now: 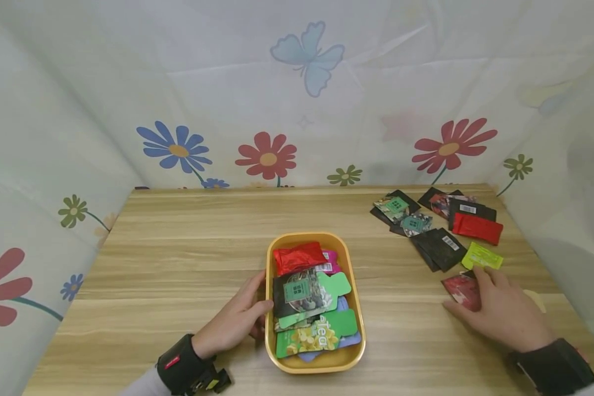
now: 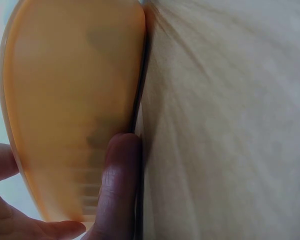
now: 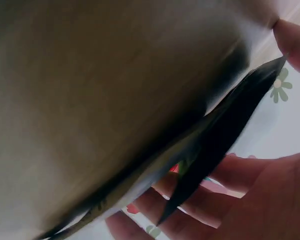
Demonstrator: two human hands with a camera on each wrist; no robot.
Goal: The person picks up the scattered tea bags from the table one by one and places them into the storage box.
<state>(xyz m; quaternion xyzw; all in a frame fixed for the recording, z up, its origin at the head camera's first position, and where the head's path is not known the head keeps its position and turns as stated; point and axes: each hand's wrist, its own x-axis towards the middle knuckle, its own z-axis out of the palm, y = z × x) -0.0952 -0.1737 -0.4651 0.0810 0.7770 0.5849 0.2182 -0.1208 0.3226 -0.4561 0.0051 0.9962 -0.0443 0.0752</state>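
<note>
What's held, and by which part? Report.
Left hand: the tray, by its left side. Right hand touches the red packet; whether it's gripped cannot be told.

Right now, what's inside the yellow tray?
A red packet, a pink packet, a black sachet, green packets and a bluish packet underneath. What lies deeper is covered.
</note>
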